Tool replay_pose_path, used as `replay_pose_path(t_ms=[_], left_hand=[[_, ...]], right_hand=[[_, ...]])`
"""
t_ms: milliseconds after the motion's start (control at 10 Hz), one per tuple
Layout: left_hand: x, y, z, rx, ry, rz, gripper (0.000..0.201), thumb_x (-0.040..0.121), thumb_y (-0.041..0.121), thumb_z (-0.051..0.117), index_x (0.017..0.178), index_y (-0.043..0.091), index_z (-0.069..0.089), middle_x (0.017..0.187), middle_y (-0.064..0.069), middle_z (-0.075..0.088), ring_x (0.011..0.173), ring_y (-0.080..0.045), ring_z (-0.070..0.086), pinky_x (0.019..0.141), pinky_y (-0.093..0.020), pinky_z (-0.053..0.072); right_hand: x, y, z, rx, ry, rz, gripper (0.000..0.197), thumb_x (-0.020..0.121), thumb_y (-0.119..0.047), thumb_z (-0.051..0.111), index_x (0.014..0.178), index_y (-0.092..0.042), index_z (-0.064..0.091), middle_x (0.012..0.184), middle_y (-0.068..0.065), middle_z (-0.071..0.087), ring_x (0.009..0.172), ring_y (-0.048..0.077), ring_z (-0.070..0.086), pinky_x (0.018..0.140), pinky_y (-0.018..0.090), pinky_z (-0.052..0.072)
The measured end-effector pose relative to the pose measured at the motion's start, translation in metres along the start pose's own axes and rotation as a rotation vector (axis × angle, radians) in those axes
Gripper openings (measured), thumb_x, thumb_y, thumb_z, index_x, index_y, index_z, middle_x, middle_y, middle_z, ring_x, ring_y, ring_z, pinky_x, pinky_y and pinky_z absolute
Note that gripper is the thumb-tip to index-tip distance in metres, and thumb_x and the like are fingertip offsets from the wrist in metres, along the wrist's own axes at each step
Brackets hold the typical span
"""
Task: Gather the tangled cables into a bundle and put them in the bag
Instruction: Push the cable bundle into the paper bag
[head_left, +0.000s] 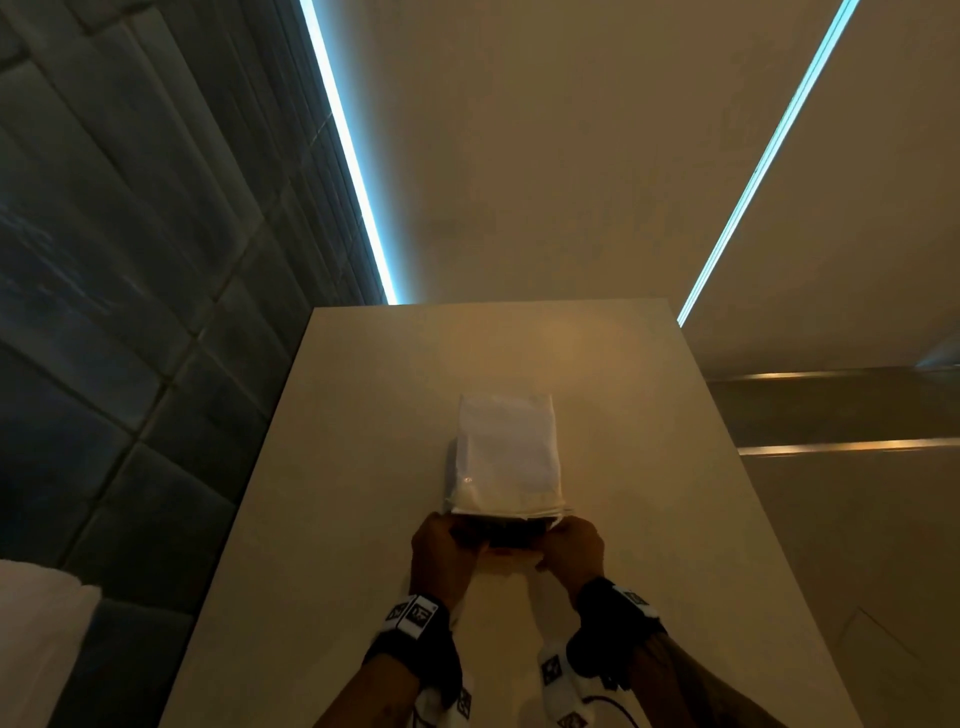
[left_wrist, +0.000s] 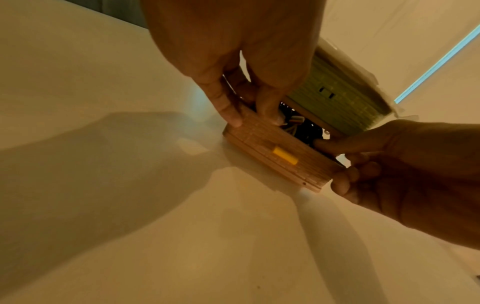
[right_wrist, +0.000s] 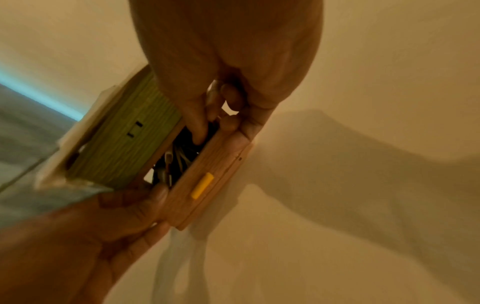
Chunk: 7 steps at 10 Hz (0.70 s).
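Observation:
A white bag (head_left: 506, 452) lies flat on the pale table (head_left: 363, 415), its mouth turned toward me. Dark cables (head_left: 511, 538) with pale plugs fill the open mouth; they show as cables (left_wrist: 303, 127) and cables (right_wrist: 179, 160) in the wrist views. My left hand (head_left: 447, 545) pinches the left end of the bag's lower lip (left_wrist: 275, 152), thumb outside and a finger inside. My right hand (head_left: 571, 545) pinches the right end of that lip, one finger (right_wrist: 200, 133) dipping among the cables. A yellow tab (left_wrist: 285, 155) sits on the lip between the hands.
The table's far edge (head_left: 493, 307) lies beyond the bag, and its left side runs close to a dark padded wall (head_left: 130, 312). Something white (head_left: 36, 634) sits low on the left, off the table. Bare tabletop surrounds the bag.

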<state>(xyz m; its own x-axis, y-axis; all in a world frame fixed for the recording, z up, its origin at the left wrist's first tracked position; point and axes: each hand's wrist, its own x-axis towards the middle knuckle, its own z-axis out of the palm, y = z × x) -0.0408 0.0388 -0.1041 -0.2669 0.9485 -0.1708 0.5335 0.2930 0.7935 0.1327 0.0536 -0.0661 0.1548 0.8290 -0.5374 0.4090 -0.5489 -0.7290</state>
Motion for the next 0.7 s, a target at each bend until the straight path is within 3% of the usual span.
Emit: replay_pose_path(t_ms=[100,200,300,400,500,700], left_hand=[[0.001,0.003,-0.002,-0.039,0.041,0.025,0.021,0.074,0.013,0.081,0.084,0.008,0.063,0.087,-0.008,0.058,0.078,-0.023,0.060,0.064,-0.024,0.050],[0.004,-0.003,-0.008,-0.046,-0.021,0.018,0.050,0.064,0.017,0.087,0.097,0.017,0.049,0.101,-0.003,0.048,0.085,-0.017,0.055,0.072,-0.024,0.051],[0.020,-0.012,-0.016,0.113,-0.155,0.062,0.071,0.059,0.033,0.089,0.118,0.019,0.053,0.120,-0.003,0.047,0.105,-0.018,0.053,0.087,-0.038,0.052],[0.031,-0.004,-0.023,0.293,-0.221,0.058,0.067,0.065,0.033,0.085,0.122,0.010,0.057,0.127,-0.009,0.044,0.116,-0.027,0.048,0.092,-0.038,0.048],[0.035,0.007,-0.028,0.378,-0.186,0.058,0.059,0.068,0.042,0.081,0.114,0.012,0.060,0.124,-0.006,0.047,0.112,-0.028,0.050,0.087,-0.041,0.048],[0.031,0.016,-0.036,0.480,-0.224,0.061,0.057,0.077,0.039,0.073,0.127,0.018,0.054,0.132,-0.006,0.046,0.119,-0.029,0.048,0.094,-0.040,0.044]], right_hand=[[0.004,0.001,-0.001,0.172,0.041,0.032,0.007,0.076,-0.006,0.069,0.075,-0.004,0.063,0.082,0.018,0.068,0.062,0.023,0.066,0.063,0.039,0.061],[0.008,0.011,-0.004,0.213,0.009,-0.040,0.041,0.071,-0.016,0.079,0.094,-0.009,0.046,0.096,0.012,0.053,0.077,0.024,0.060,0.062,0.037,0.059],[0.033,0.038,-0.001,-0.065,0.003,-0.191,0.060,0.051,-0.029,0.077,0.104,-0.016,0.054,0.107,0.007,0.057,0.095,0.028,0.059,0.076,0.047,0.057],[0.042,0.039,0.004,-0.233,-0.046,-0.259,0.041,0.055,-0.026,0.070,0.096,-0.021,0.065,0.102,0.007,0.064,0.099,0.034,0.058,0.081,0.044,0.053],[0.025,0.012,-0.004,-0.287,0.030,-0.284,0.028,0.076,-0.018,0.073,0.100,-0.006,0.065,0.105,0.015,0.062,0.100,0.033,0.056,0.082,0.039,0.048],[0.028,0.013,-0.011,-0.360,-0.051,-0.211,0.043,0.078,-0.022,0.074,0.116,-0.008,0.060,0.116,0.016,0.057,0.110,0.033,0.053,0.089,0.035,0.044]])
